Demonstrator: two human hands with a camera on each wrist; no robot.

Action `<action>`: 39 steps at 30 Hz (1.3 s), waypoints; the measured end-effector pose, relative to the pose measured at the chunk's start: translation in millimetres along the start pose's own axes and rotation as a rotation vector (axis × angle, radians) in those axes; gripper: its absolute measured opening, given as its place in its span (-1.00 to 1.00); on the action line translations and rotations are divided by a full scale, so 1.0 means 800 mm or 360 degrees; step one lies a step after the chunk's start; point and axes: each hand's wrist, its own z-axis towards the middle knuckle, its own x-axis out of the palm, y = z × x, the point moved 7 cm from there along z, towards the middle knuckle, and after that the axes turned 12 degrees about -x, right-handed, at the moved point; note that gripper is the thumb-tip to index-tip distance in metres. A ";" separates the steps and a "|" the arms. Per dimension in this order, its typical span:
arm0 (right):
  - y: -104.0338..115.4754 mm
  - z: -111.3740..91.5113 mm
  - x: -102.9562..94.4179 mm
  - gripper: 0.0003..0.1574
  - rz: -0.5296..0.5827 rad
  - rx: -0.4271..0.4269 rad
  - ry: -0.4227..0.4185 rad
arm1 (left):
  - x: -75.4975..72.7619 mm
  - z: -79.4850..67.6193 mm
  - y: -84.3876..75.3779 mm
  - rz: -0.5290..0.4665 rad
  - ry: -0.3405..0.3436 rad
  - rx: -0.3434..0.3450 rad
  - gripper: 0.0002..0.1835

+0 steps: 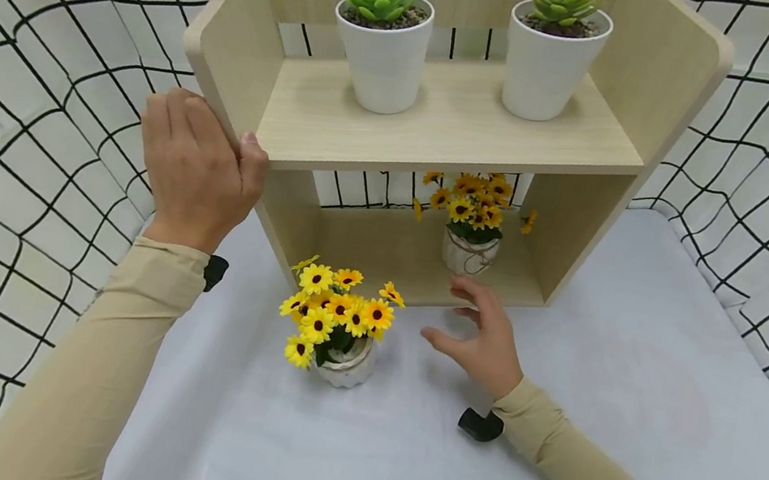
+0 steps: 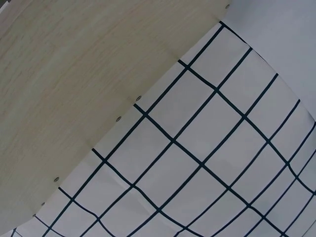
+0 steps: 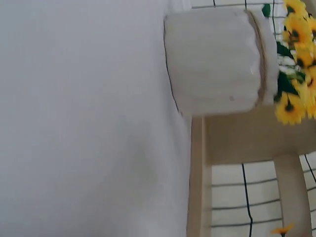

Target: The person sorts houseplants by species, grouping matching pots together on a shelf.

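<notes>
A light wooden two-tier shelf (image 1: 459,131) stands in the head view. My left hand (image 1: 199,165) grips its left side panel, thumb at the front edge; the panel (image 2: 94,69) fills the upper left of the left wrist view. On the lower tier stands a potted artificial sunflower (image 1: 472,248). Another sunflower pot (image 1: 347,362) is on the table in front of the shelf, seen close in the right wrist view as a white pot (image 3: 217,64) with twine. Between the two pots, my right hand (image 1: 484,340) holds nothing, thumb and fingers spread apart.
Two white pots with green succulents, the left one (image 1: 387,60) and the right one (image 1: 549,66), stand on the upper tier. White cloth (image 1: 397,463) covers the table. Black wire grid (image 1: 37,142) over white sheeting surrounds the area.
</notes>
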 end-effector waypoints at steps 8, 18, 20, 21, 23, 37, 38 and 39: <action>0.005 -0.020 0.055 0.05 0.0161 0.0007 0.0247 | 0.001 0.000 0.000 -0.0016 -0.0017 -0.0003 -0.51; 0.014 -0.026 0.090 0.04 0.0276 -0.0014 0.0452 | 0.001 0.000 0.001 -0.0046 -0.0067 -0.0022 -0.52; 0.017 -0.026 0.095 0.01 0.0304 0.0012 0.0468 | 0.002 -0.001 0.001 -0.0042 -0.0060 -0.0024 -0.52; 0.018 -0.027 0.098 0.00 0.0308 0.0021 0.0477 | 0.003 -0.001 0.001 -0.0041 -0.0058 -0.0025 -0.52; 0.020 -0.027 0.103 0.00 0.0311 0.0033 0.0497 | 0.003 -0.002 0.001 -0.0041 -0.0057 -0.0026 -0.52; 0.016 -0.016 0.126 0.00 0.0270 0.0049 0.0460 | 0.004 -0.001 0.002 -0.0104 -0.0093 -0.0029 -0.54; 0.016 -0.015 0.127 0.01 0.0271 0.0060 0.0454 | 0.004 -0.001 0.002 -0.0109 -0.0089 -0.0029 -0.54; 0.015 -0.015 0.129 0.03 0.0275 0.0074 0.0448 | 0.004 -0.002 0.002 -0.0116 -0.0086 -0.0031 -0.54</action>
